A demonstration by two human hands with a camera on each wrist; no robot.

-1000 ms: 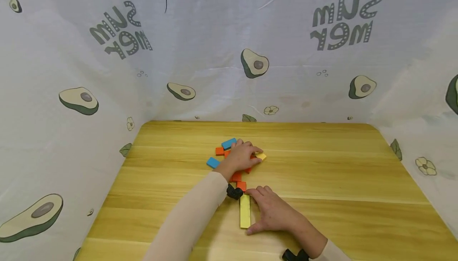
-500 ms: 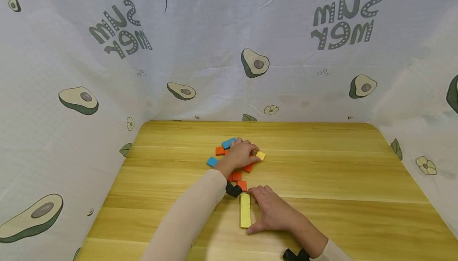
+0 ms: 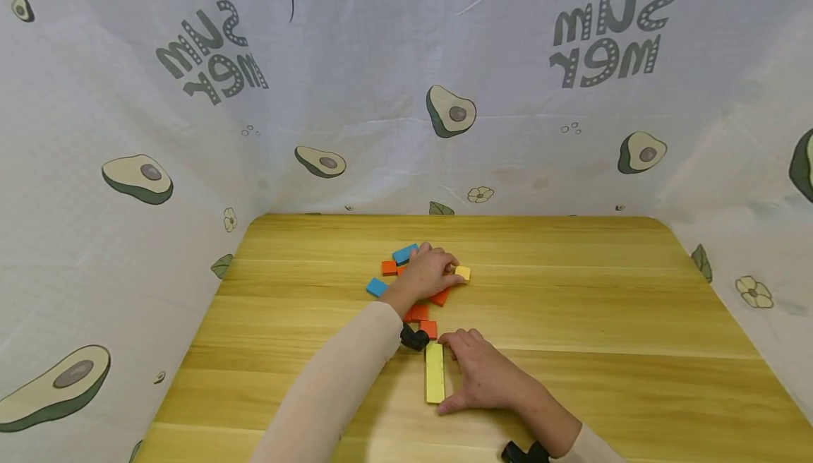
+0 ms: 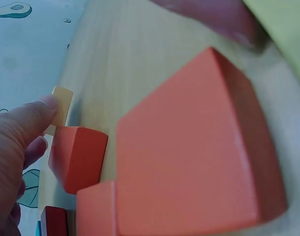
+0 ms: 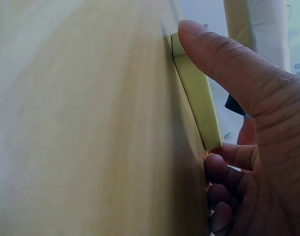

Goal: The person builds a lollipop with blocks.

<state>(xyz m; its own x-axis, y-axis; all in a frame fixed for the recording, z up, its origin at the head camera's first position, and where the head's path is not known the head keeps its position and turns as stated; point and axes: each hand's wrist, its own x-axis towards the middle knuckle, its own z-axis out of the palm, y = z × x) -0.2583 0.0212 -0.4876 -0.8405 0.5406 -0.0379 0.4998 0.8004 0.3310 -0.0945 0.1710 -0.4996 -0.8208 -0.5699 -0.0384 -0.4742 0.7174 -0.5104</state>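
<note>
My left hand (image 3: 427, 276) reaches over a loose group of wooden blocks, its thumb and index finger pinching a small yellow block (image 3: 463, 274) at the group's right side. In the left wrist view the thumb lies against that yellow block (image 4: 64, 104), beside an orange block (image 4: 77, 157). Nearer the person, my right hand (image 3: 485, 375) spans a long yellow block (image 3: 435, 373), thumb at its near end and index finger at its far end. The right wrist view shows the same grip on the long block (image 5: 199, 96). Several blocks are hidden under the left hand.
Blue blocks (image 3: 377, 286) and an orange block (image 3: 389, 268) lie left of the left hand. Another orange block (image 3: 428, 329) sits just beyond the long yellow one. A printed cloth (image 3: 381, 96) rises behind the wooden table (image 3: 571, 293).
The small yellow block has turned under my left fingers, from a slanted stance to a squarer one. An orange block beside the left thumb shows more. My right hand stays put.
</note>
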